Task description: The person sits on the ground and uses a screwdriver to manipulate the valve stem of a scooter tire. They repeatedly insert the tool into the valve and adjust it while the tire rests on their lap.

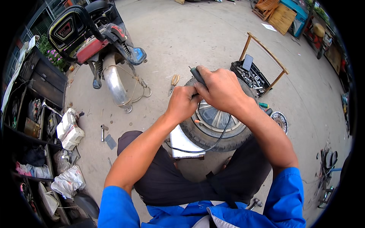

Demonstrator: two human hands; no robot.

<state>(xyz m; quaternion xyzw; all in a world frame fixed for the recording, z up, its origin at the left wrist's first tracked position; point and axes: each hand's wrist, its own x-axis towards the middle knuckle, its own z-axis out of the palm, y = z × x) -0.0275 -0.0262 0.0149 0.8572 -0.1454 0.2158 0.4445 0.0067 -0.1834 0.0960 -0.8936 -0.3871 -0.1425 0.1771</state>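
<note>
In front of me my right hand [222, 89] is closed around a dark green, rod-shaped handle [197, 75] with a thin point at its far end. My left hand [183, 102] is closed against the right one, at the near end of the handle; what its fingers pinch is hidden. Below both hands a wheel with a black tyre [226, 144] and a grey metal hub [213, 114] lies flat on a white block [186, 142]. A black cable [218, 141] loops from the hub across the tyre to the left, passing by my left forearm.
Pliers [174, 84] lie left of the tyre. Beyond it stands a toolbox [255, 78] with a phone [247, 62] on it. A scooter [110, 57] is parked at far left, near cluttered shelves [34, 133]. A socket wrench [103, 132] lies on the ground.
</note>
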